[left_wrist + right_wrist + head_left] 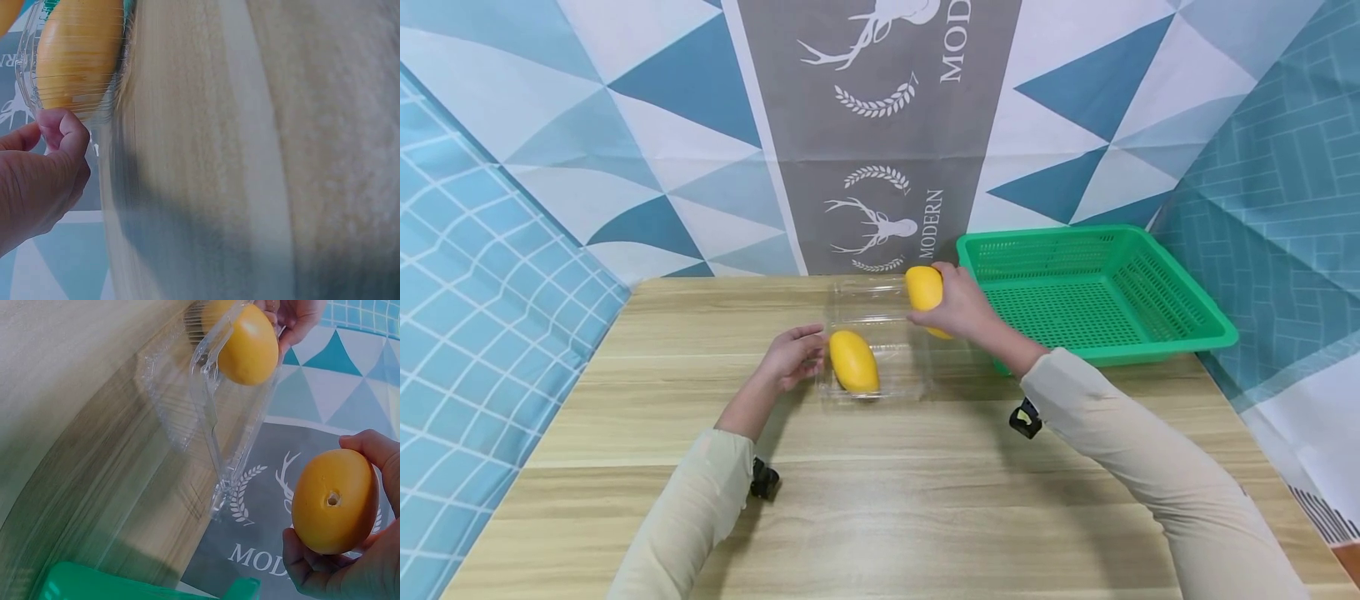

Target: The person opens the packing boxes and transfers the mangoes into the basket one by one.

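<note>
A yellow mango (923, 289) is gripped by my right hand (961, 307), raised over the hinged lid side of a clear plastic box (901, 367). In the right wrist view a small hole shows at the end of this mango (334, 500), with thumb and fingers on opposite sides. A second mango (853, 362) lies in the left part of the opened box. At the box's left wall, my left hand (790, 357) pinches the edge between thumb and curled fingers, as the left wrist view shows close to that mango (80, 56).
A green plastic basket (1150, 348) stands at the right rear of the wooden table (880, 500), just beyond my right forearm. Patterned cloth (700, 125) hangs along the back and both sides. A black wrist mount (1026, 418) sits below the right sleeve.
</note>
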Action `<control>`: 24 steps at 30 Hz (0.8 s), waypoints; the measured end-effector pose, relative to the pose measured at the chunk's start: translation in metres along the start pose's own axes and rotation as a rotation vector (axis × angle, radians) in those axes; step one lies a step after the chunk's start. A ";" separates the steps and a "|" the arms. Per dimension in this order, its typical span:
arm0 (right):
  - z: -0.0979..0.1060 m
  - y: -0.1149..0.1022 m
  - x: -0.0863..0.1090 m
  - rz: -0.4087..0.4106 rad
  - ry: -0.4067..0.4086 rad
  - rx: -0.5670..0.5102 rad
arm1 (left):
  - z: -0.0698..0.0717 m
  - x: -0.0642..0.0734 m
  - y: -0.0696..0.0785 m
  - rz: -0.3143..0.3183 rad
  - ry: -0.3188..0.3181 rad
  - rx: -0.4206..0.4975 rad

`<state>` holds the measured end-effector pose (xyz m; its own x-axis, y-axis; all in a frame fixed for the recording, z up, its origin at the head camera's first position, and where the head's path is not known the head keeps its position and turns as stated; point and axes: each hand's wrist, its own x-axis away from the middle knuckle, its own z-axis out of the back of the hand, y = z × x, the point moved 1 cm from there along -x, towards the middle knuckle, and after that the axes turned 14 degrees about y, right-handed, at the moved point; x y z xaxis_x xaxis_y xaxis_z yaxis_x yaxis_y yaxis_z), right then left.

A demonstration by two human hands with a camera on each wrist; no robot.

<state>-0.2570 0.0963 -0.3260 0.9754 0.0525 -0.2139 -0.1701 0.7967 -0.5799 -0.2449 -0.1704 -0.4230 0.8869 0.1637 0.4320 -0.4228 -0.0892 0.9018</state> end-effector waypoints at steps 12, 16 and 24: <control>0.008 0.007 -0.003 -0.002 0.026 0.016 | 0.002 -0.001 -0.001 -0.001 -0.006 0.003; 0.010 0.008 -0.005 -0.004 0.028 0.031 | 0.002 -0.002 0.000 0.000 -0.010 0.011; 0.013 0.009 -0.007 -0.021 0.022 0.038 | 0.002 -0.002 0.000 -0.005 -0.019 0.007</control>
<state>-0.2635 0.1110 -0.3198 0.9753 0.0227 -0.2199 -0.1441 0.8198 -0.5543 -0.2462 -0.1726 -0.4237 0.8924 0.1455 0.4271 -0.4170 -0.0956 0.9039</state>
